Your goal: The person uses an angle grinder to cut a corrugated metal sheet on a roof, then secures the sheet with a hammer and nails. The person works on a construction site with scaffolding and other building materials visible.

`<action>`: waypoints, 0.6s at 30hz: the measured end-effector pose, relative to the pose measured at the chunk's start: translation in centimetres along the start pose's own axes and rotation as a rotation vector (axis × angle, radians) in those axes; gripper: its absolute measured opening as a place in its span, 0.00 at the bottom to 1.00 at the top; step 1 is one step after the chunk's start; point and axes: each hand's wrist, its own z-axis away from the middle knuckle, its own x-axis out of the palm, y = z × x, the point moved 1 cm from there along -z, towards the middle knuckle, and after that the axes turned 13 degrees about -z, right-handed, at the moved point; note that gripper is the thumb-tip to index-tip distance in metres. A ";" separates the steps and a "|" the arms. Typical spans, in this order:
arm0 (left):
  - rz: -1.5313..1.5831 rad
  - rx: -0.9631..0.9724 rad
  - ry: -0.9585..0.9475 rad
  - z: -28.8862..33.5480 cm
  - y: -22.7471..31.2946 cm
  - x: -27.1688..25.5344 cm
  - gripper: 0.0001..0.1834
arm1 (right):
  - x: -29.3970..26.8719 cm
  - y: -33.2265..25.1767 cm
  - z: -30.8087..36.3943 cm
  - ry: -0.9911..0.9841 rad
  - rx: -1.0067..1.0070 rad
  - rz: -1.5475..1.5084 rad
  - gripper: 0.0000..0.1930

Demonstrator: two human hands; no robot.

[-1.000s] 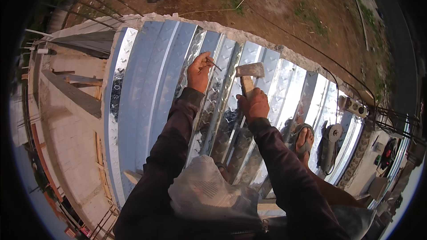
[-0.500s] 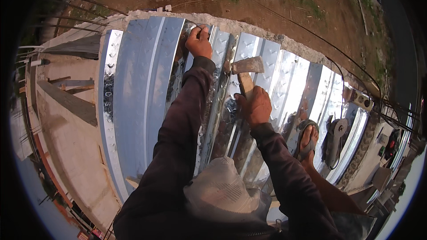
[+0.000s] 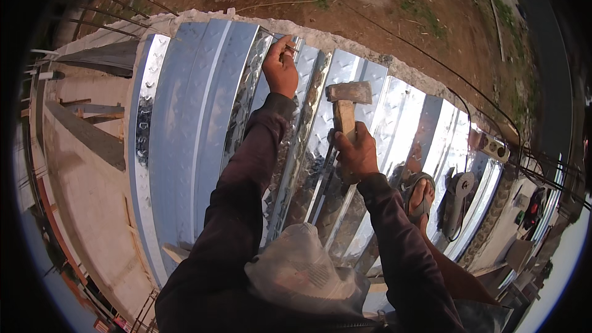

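Note:
My left hand is closed at the far edge of the ribbed, shiny metal sheets, its fingers pinching a small thin metal piece that looks like a nail. Wrapped around the wooden handle of a hammer is my right hand. The hammer's rusty brown head flares toward one end and hovers over the sheets, to the right of my left hand. A translucent plastic bag hangs at my front, between my forearms.
My sandalled foot rests on the sheets at right, beside an angle grinder. A socket block with black cables sits at the right edge. Rebar rods stick out at far left. Beyond the rough concrete edge lies brown ground.
My right hand and the hammer have shifted slightly, and the hammer's head is now more level. My left hand has turned a little, exposing the thin metal piece. The whole view has shifted slightly.

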 end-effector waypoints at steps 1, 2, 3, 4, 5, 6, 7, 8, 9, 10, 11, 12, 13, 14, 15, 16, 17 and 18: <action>-0.032 0.065 -0.011 0.4 1.1 0.0 0.14 | 0.0 0.0 0.1 0.005 0.016 -0.007 0.21; -0.066 0.129 -0.023 0.6 2.0 0.1 0.14 | -0.1 0.0 0.1 0.005 -0.009 0.027 0.21; -0.033 0.050 -0.069 0.6 2.7 0.1 0.11 | -0.4 0.0 0.0 0.007 -0.034 0.060 0.21; 0.005 -0.022 -0.114 0.3 2.4 0.0 0.10 | -0.4 0.1 0.0 0.003 -0.059 0.094 0.21; 0.043 -0.095 -0.159 -0.4 2.0 -0.2 0.09 | -0.3 0.2 0.0 0.003 -0.050 0.055 0.21; 0.082 -0.169 -0.204 -0.9 1.6 -0.2 0.09 | -0.2 0.2 0.1 0.003 -0.040 0.016 0.21; 0.182 -0.138 -0.145 -1.3 1.9 -0.1 0.08 | 0.0 0.1 0.1 0.001 -0.032 -0.020 0.21; 0.125 -0.042 -0.114 -1.8 1.3 0.1 0.08 | 0.0 0.0 0.1 0.006 -0.037 0.005 0.21; 0.067 0.054 -0.082 -2.4 0.2 0.2 0.08 | 0.1 -0.1 0.2 0.011 -0.041 0.030 0.21; 0.010 0.153 -0.050 -2.8 0.0 0.3 0.08 | 0.1 -0.1 0.2 0.017 -0.048 0.053 0.21; 0.036 0.194 -0.019 -2.8 -0.2 0.6 0.07 | 0.1 -0.3 0.2 0.023 -0.047 0.051 0.20; 0.040 0.159 -0.020 -2.7 -0.5 0.9 0.07 | 0.1 -0.6 0.3 0.028 -0.047 0.048 0.20; 0.044 0.119 -0.024 -2.1 -1.0 1.2 0.07 | 0.1 -0.5 0.4 0.036 -0.040 0.046 0.21; 0.047 0.079 -0.028 -1.8 -1.5 1.4 0.07 | 0.1 -0.4 0.3 0.035 -0.061 0.052 0.21; 0.007 0.113 -0.002 -1.8 -1.9 1.4 0.06 | 0.1 -0.2 0.3 0.033 -0.082 0.057 0.21; -0.043 0.117 0.005 -1.6 -1.7 1.5 0.05 | 0.1 0.1 0.3 0.035 -0.101 0.064 0.21; -0.093 0.120 0.013 -1.5 -1.5 1.6 0.05 | 0.0 0.5 0.2 0.025 -0.089 0.030 0.22; -0.144 0.124 0.020 -1.3 -1.3 1.7 0.05 | -0.1 1.0 0.0 0.014 -0.078 -0.004 0.22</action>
